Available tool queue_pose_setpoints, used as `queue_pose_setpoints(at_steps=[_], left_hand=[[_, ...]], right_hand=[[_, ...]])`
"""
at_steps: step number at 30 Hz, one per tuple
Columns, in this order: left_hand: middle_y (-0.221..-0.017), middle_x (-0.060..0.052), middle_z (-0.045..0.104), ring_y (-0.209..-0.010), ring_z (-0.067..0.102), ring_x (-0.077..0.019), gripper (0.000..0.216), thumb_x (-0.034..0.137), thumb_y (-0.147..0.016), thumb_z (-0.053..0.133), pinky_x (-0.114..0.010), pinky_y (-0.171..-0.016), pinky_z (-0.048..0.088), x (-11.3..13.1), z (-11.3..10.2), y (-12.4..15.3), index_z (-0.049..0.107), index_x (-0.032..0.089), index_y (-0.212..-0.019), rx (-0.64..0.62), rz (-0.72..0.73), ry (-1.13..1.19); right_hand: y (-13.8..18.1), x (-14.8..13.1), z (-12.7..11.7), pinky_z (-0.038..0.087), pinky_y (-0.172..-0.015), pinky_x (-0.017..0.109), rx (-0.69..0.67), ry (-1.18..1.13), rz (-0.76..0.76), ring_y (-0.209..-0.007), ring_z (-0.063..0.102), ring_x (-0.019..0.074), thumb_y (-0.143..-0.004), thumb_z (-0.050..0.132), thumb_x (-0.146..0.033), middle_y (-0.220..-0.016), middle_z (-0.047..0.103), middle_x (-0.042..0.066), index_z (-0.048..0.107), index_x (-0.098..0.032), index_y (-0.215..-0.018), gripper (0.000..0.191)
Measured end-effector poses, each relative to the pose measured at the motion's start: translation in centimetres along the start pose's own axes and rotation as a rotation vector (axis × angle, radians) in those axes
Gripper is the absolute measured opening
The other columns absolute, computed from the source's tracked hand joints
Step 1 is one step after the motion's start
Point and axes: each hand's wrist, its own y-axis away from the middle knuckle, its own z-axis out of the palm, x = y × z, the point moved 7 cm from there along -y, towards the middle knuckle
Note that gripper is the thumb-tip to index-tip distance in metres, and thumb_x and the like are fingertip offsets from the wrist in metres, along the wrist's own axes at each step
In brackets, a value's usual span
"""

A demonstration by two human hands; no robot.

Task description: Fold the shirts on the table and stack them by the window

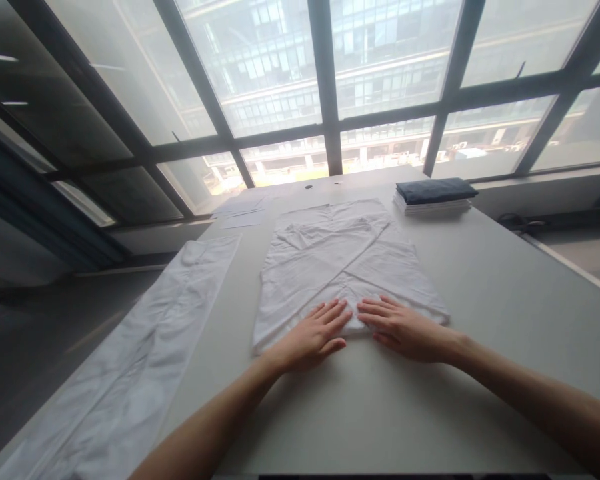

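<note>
A white garment [325, 257], folded into a rough rectangle with crossing diagonal layers, lies flat on the white table [380, 407] in front of me. It looks like a shirt. My left hand [313, 337] rests palm down on its near edge, left of the middle, with the fingers stretched out. Beside it, with a small gap between the fingertips, my right hand [405, 328] lies flat on the same edge, fingers pointing left. Neither hand grips the cloth. What lies under the palms is hidden.
Along the table's left edge stretches another white cloth [145, 360], wrinkled and partly hanging over. A dark blue folded cloth [436, 191] tops a stack of white ones [433, 208] at the back right. White sheets [243, 217] lie at the back left, near the windows.
</note>
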Motion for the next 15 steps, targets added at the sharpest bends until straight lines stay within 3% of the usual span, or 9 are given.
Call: queue_pose_setpoints(at_steps=[5, 9, 15], left_hand=[[-0.170, -0.010, 0.013, -0.158, 0.010, -0.0250, 0.067, 0.050, -0.109, 0.037, -0.046, -0.128, 0.017, 0.24, -0.13, -0.02, 0.015, 0.023, -0.166, 0.039, -0.001, -0.034], [-0.169, -0.007, 0.023, -0.157, 0.015, -0.0250, 0.064, 0.049, -0.109, 0.038, -0.046, -0.128, 0.019, 0.26, -0.30, -0.03, 0.018, 0.027, -0.166, 0.067, 0.025, -0.028], [-0.169, -0.007, 0.024, -0.157, 0.016, -0.0250, 0.062, 0.049, -0.109, 0.039, -0.047, -0.128, 0.020, 0.14, -0.41, 0.08, 0.022, 0.028, -0.165, 0.071, 0.009, 0.025]], right_hand=[[0.02, -0.46, 0.30, 0.021, -0.125, 0.058, 0.015, 0.033, -0.017, -0.153, 0.032, 0.0270, -0.102, 0.054, -0.032, -0.163, 0.039, 0.011, 0.035, -0.028, -0.160, 0.062], [-0.06, -0.40, 0.54, 0.017, -0.125, 0.058, -0.012, 0.015, -0.028, -0.153, 0.031, 0.0272, -0.103, 0.054, -0.037, -0.160, 0.045, 0.008, 0.038, -0.030, -0.159, 0.059], [-0.05, 0.10, 0.88, 0.013, -0.126, 0.060, -0.040, -0.031, -0.005, -0.153, 0.031, 0.0276, -0.104, 0.051, -0.042, -0.160, 0.046, 0.007, 0.036, -0.031, -0.160, 0.059]])
